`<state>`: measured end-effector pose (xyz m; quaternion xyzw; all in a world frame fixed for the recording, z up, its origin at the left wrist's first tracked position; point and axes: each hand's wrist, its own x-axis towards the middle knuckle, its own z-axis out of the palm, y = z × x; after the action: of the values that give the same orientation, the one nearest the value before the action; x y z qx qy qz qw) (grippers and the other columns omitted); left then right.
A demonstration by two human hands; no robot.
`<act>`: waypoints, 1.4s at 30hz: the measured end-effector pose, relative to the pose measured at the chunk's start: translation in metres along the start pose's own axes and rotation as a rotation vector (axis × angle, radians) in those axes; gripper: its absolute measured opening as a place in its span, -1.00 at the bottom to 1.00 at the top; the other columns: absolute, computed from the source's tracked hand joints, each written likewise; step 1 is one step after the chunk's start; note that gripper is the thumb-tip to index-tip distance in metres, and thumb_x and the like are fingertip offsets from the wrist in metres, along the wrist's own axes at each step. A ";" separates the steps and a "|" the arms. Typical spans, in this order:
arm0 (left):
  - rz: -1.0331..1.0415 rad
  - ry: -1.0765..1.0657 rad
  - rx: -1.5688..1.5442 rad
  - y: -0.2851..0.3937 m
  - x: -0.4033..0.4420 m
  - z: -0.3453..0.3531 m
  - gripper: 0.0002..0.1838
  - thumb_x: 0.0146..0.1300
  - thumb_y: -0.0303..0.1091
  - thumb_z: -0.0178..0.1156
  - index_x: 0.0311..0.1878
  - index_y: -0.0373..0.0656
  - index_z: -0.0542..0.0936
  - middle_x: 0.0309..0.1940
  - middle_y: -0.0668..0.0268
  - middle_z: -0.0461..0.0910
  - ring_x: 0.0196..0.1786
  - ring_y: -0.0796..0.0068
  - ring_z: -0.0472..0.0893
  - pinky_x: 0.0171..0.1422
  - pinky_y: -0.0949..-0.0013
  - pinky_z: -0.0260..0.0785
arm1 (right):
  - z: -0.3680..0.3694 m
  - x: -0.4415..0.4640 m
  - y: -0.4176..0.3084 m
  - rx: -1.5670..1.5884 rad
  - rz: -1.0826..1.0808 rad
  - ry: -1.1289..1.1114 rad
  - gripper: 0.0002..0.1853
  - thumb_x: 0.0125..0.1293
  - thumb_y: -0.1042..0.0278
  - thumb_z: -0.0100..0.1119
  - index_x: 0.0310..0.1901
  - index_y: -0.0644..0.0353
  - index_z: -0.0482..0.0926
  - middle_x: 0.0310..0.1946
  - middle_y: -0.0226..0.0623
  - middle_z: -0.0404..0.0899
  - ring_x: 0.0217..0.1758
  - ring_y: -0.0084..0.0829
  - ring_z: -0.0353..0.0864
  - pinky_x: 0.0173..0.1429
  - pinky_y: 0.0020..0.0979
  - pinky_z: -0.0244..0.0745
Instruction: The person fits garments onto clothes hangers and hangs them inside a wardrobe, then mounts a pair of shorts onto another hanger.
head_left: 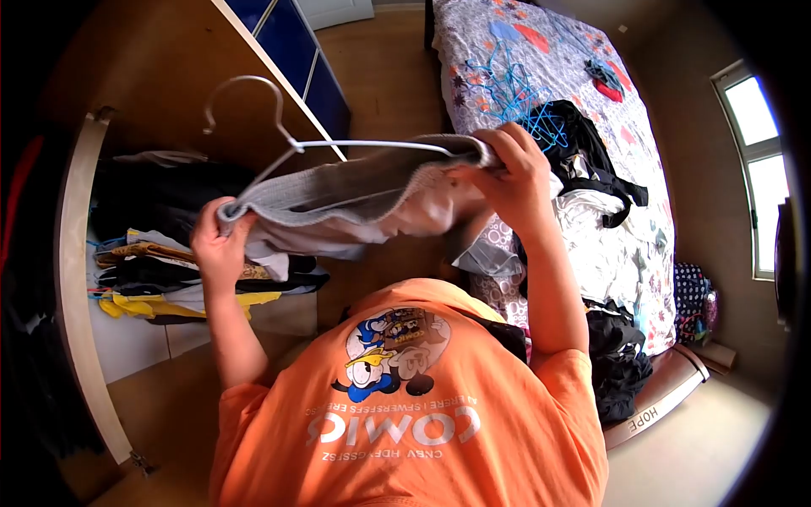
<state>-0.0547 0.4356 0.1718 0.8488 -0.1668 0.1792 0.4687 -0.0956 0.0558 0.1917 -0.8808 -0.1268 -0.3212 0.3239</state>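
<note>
A grey garment [338, 196] with a wide ribbed edge hangs on a pale wire hanger [291, 145], whose hook points up at the left. My left hand [221, 245] pinches the garment's left end against the lower corner of the hanger. The other end of the ribbed edge is gripped by my right hand [511, 173], at the hanger's right tip. Between my hands the edge sags open, and the cloth below it is partly blurred.
An open wardrobe [80, 253] at the left holds folded and stacked clothes [186, 279]. On the bed [583, 42] at the right lie blue hangers [515, 89], black clothes [583, 144] and white clothes [600, 237]. Beyond them is a window [752, 127].
</note>
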 end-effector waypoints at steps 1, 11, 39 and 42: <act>0.019 0.061 0.038 -0.002 -0.001 -0.007 -0.74 0.08 -0.39 0.38 -0.24 -0.28 0.53 -0.37 0.34 0.54 -0.31 0.53 0.48 -0.16 0.50 0.35 | 0.003 0.005 -0.004 0.022 -0.024 -0.038 -0.58 -0.14 0.26 0.42 -0.20 0.18 0.56 -0.42 -0.26 0.45 -0.33 -0.19 0.48 -0.25 -0.28 0.39; 0.351 0.463 0.659 0.031 -0.002 -0.099 -0.74 -0.01 -0.49 0.41 -0.26 -0.32 0.56 -0.37 0.19 0.56 -0.33 0.24 0.52 -0.18 0.34 0.37 | 0.074 0.026 -0.042 0.365 -0.160 -0.184 -0.61 0.03 0.42 0.28 -0.06 0.26 0.45 -0.27 -0.12 0.43 -0.16 -0.05 0.41 -0.06 -0.21 0.36; -0.065 0.195 0.095 -0.021 -0.024 -0.042 -0.64 0.13 -0.45 0.32 -0.02 -0.27 0.47 -0.08 0.26 0.44 0.00 0.36 0.46 0.12 0.42 0.28 | 0.038 0.027 -0.028 0.160 -0.121 0.009 -0.65 -0.17 0.34 0.42 -0.35 0.20 0.47 -0.48 -0.25 0.42 -0.38 -0.15 0.43 -0.32 -0.23 0.34; -0.033 0.129 0.323 -0.024 -0.024 -0.030 -0.56 0.08 -0.39 0.36 0.03 -0.23 0.46 0.06 0.21 0.35 0.17 0.29 0.35 0.26 0.33 0.21 | 0.034 0.025 -0.028 0.180 -0.129 0.015 -0.66 -0.17 0.37 0.41 -0.35 0.20 0.47 -0.50 -0.23 0.42 -0.40 -0.14 0.43 -0.35 -0.24 0.34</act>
<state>-0.0694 0.4765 0.1577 0.9024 -0.0914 0.2500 0.3389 -0.0722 0.0997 0.2015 -0.8357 -0.2091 -0.3355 0.3812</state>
